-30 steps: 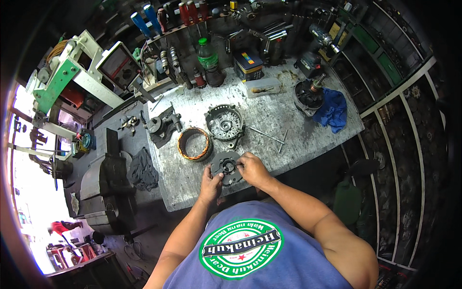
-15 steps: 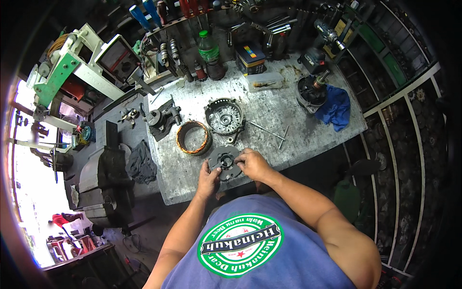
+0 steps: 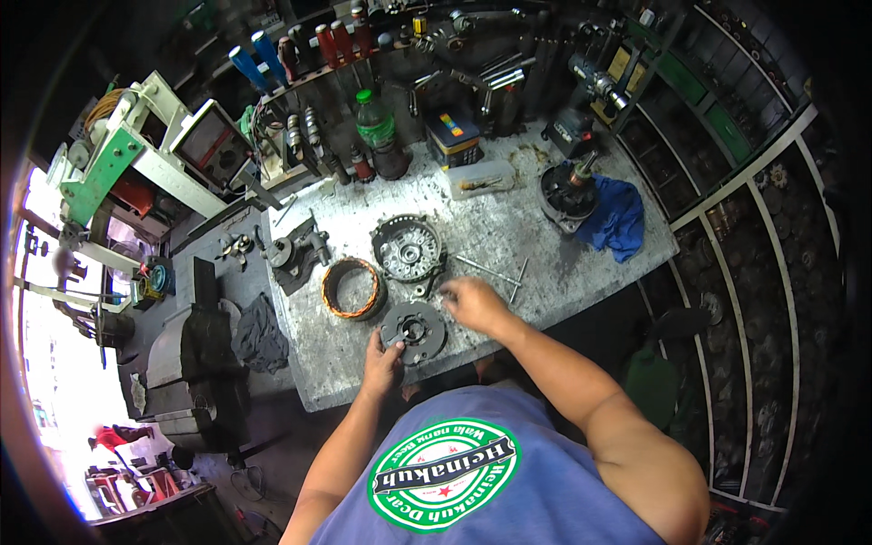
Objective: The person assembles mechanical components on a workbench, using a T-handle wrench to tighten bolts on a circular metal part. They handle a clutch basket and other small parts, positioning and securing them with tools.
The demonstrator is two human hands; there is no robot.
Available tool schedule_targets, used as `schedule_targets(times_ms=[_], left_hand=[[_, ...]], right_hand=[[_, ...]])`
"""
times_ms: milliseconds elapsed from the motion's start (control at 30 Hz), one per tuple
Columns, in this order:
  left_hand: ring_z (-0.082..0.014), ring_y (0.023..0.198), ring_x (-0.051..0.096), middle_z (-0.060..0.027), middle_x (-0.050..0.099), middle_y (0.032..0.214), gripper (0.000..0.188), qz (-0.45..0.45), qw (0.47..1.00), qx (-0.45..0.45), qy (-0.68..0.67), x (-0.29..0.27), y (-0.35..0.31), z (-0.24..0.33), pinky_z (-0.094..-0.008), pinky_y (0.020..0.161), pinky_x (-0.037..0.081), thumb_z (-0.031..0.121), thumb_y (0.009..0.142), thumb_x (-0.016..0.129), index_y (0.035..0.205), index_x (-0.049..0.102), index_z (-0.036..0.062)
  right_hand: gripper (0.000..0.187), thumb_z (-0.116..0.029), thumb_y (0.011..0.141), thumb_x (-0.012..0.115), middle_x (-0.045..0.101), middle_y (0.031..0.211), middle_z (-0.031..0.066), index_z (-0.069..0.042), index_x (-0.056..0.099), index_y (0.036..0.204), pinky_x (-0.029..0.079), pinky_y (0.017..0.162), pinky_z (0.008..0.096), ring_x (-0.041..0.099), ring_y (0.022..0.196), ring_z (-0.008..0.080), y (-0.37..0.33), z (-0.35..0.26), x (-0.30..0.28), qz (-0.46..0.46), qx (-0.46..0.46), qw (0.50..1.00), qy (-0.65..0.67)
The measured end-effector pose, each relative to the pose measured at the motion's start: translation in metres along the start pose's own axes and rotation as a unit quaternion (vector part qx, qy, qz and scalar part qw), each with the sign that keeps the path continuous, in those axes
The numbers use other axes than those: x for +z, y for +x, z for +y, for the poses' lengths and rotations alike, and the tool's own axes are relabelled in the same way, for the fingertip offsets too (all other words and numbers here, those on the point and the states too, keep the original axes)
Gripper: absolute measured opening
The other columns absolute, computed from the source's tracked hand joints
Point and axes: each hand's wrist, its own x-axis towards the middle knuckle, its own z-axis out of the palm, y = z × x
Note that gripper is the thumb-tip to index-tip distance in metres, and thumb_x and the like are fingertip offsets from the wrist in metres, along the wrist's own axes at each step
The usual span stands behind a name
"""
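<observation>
- Logging by head view: one dark disc [image 3: 429,338] with a central opening, lower middle of the frame, near the front edge of the metal-topped bench [image 3: 568,263]; whether flat or slightly raised, I cannot tell.
- Left hand [image 3: 381,365]: partly closed on the disc's left rim, thumb over the face, other fingers mostly hidden.
- Right hand [image 3: 474,304]: apart from the disc, above and right of it, fingers curled; whether anything sits between the fingertips, I cannot tell.
- Handling, as I judge it: stiff, probably metal, fairly heavy for its size, perhaps slick with grease; unlikely to bend.
- Hold: I favour opposite sides of the outer rim, keeping off the central opening, where fittings may be more delicate.
- Edges: bench front just below; round housing [image 3: 408,250] close above; copper-rimmed coil ring [image 3: 352,314] near, upper left of the disc.
- Room: I find the widest bare stretch right of centre, between the T-handled rod [image 3: 490,270] and the blue cloth [image 3: 619,222].
</observation>
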Motion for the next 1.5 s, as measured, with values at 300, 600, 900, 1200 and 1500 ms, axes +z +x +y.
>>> schedule_targets(times_ms=[300, 600, 900, 1200, 1500], left_hand=[[-0.0236, 0.127, 0.062, -0.014, 0.064, 0.138, 0.06, 0.038, 0.999, -0.003, -0.003, 0.007, -0.001, 0.001, -0.0392, 0.114, 0.048, 0.006, 0.097, 0.07, 0.151, 0.046, -0.0017], [-0.0214, 0.121, 0.066, -0.0126, 0.069, 0.132, 0.059, 0.088, 0.995, 0.013, 0.052, 0.015, -0.005, -0.001, -0.0368, 0.108, 0.052, 0.009, 0.095, 0.072, 0.149, 0.05, -0.003], [-0.0217, 0.123, 0.065, -0.0127, 0.069, 0.133, 0.065, 0.106, 0.992, -0.004, 0.072, 0.01, -0.007, -0.005, -0.0366, 0.112, 0.049, 0.013, 0.093, 0.076, 0.149, 0.05, -0.0043], [-0.023, 0.129, 0.061, -0.0165, 0.064, 0.141, 0.064, 0.099, 0.99, -0.012, 0.105, 0.007, -0.008, -0.001, -0.0378, 0.113, 0.047, 0.021, 0.098, 0.074, 0.151, 0.049, -0.0046], [-0.0224, 0.135, 0.059, -0.0094, 0.063, 0.147, 0.062, 0.117, 0.987, -0.085, -0.074, 0.011, -0.006, 0.012, -0.0403, 0.114, 0.046, 0.05, 0.109, 0.051, 0.151, 0.055, 0.0047]], right_hand=[[0.038, -0.012, 0.096, 0.069, 0.073, 0.12, 0.0272, -0.001, 0.073, 0.132, 0.057, 0.099, 0.0518, 0.071, 0.113, 0.0464, 0.128, 0.104, -0.095, 0.133, 0.086, 0.979, -0.125], [0.031, -0.001, 0.09, 0.062, 0.072, 0.124, 0.0179, -0.006, 0.078, 0.117, 0.058, 0.096, 0.0512, 0.07, 0.11, 0.0439, 0.204, 0.119, -0.104, 0.063, -0.138, 0.977, -0.15], [0.02, -0.012, 0.086, 0.063, 0.079, 0.095, 0.0218, -0.004, 0.081, 0.087, 0.061, 0.083, 0.0556, 0.077, 0.092, 0.044, 0.262, 0.119, -0.096, -0.092, -0.192, 0.917, -0.336], [0.02, -0.014, 0.082, 0.071, 0.078, 0.107, 0.0206, -0.006, 0.081, 0.097, 0.06, 0.091, 0.0504, 0.074, 0.102, 0.0414, 0.251, 0.113, -0.112, -0.112, -0.185, 0.942, -0.257], [0.018, -0.012, 0.091, 0.076, 0.078, 0.103, 0.0211, -0.001, 0.076, 0.106, 0.062, 0.091, 0.0468, 0.076, 0.098, 0.0354, 0.059, 0.046, -0.059, -0.139, 0.016, 0.99, -0.023]])
